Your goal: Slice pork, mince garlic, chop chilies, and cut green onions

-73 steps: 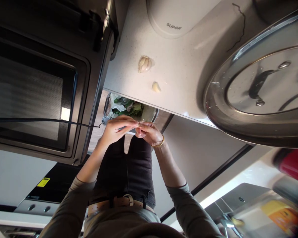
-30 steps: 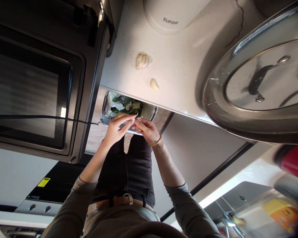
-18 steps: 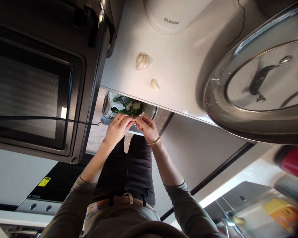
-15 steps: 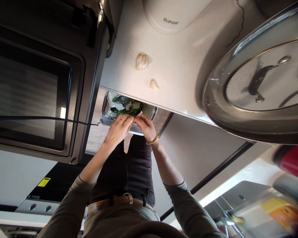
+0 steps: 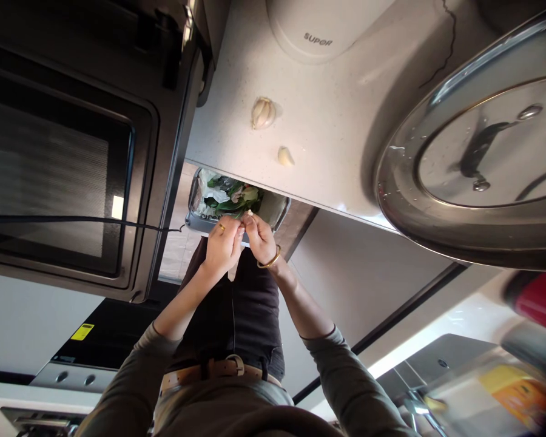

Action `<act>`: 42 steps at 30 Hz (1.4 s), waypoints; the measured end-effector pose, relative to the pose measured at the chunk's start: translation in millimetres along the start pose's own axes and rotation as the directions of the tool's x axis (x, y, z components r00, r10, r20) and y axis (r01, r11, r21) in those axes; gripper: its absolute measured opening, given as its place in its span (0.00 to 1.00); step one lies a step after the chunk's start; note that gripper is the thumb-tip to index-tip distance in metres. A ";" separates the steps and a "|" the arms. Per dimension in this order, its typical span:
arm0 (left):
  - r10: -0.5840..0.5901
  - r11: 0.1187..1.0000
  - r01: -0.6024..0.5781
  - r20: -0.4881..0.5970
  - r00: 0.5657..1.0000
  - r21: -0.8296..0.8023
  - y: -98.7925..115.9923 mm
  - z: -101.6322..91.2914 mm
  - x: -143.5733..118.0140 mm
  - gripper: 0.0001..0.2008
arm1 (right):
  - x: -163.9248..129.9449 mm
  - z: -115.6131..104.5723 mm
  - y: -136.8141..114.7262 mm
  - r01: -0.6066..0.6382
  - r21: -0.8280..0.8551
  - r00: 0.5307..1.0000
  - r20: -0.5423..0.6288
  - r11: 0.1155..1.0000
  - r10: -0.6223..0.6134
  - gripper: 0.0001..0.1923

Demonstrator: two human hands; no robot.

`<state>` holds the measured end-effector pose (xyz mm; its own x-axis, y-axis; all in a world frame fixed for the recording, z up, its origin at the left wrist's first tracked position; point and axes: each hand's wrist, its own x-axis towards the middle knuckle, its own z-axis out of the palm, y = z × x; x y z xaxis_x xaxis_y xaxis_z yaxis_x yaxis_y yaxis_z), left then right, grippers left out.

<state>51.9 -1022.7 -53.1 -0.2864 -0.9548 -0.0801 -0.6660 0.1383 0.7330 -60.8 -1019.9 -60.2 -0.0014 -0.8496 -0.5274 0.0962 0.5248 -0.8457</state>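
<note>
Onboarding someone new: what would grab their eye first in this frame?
The big steel pot lid fills the right side, resting on the white counter. At centre, the left hand and right hand pinch a small garlic clove over a bin of green scraps. A garlic bulb lies on the counter above.

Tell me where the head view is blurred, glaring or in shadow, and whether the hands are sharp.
Head view: both hands, left hand and right hand, are fairly sharp, pinching a small pale piece; the red object and yellow pack at lower right are blurred; glare streaks the pot lid; the oven sits in shadow.
</note>
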 end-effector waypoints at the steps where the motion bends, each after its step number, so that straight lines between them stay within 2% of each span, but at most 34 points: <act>1: -0.025 0.999 0.024 -0.022 0.999 -0.038 1.6 1.4 0.2 0.15 | -1.1 1.2 -0.6 0.018 -0.017 1.000 -0.017 1.000 -0.018 0.23; 4: -0.077 0.992 0.067 -0.086 0.993 -0.111 5.1 5.3 2.3 0.15 | -3.6 4.1 -3.2 0.059 -0.046 0.995 -0.077 0.997 -0.063 0.20; 7: -0.063 0.995 0.053 -0.114 0.992 -0.084 3.9 6.3 4.0 0.14 | -5.3 3.2 -7.0 0.040 -0.011 0.996 -0.084 0.999 -0.040 0.19; 12: 0.055 0.998 -0.057 -0.083 0.995 -0.023 -4.2 0.2 7.0 0.13 | -7.4 -4.7 -12.1 -0.067 0.133 0.995 0.081 0.989 0.057 0.18; 16: 0.180 0.981 -0.178 -0.018 0.984 0.083 -7.9 -7.7 12.5 0.11 | -6.7 -8.4 -14.7 -0.105 0.218 0.988 0.136 0.970 0.077 0.18; 22: 0.254 0.952 -0.278 0.174 0.951 0.131 -11.4 -18.2 20.1 0.12 | -5.5 -11.6 -19.1 -0.200 0.258 0.972 0.173 0.945 0.158 0.19; 29: 0.358 0.900 -0.408 0.274 0.893 0.156 -14.3 -24.5 26.5 0.11 | -6.5 -16.3 -1.2 -0.287 0.361 0.944 0.264 0.887 0.198 0.18; 33: 0.338 0.895 -0.409 0.328 0.882 0.176 -13.4 -24.9 29.4 0.11 | -5.2 -16.9 3.8 -0.292 0.355 0.948 0.231 0.888 0.219 0.20; 37: 0.331 0.902 -0.400 0.335 0.882 0.162 -12.7 -26.3 30.2 0.09 | -2.8 -19.1 -0.2 -0.298 0.335 0.948 0.213 0.894 0.236 0.21; 39: 0.309 0.926 -0.358 0.309 0.900 0.117 -13.6 -26.6 29.3 0.09 | -1.7 -20.2 -3.2 -0.282 0.314 0.955 0.184 0.907 0.233 0.21; 42: 0.239 0.967 -0.251 0.177 0.955 0.052 -15.1 -24.4 26.9 0.09 | -1.4 -19.0 -5.5 -0.187 0.305 0.982 0.070 0.934 0.174 0.18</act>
<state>71.0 -1056.9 -49.9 -0.5544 -0.8320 -0.0211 -0.6073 0.3871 0.6938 -80.3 -1020.7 -56.4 0.0853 -0.7469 -0.6594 0.3933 0.6333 -0.6665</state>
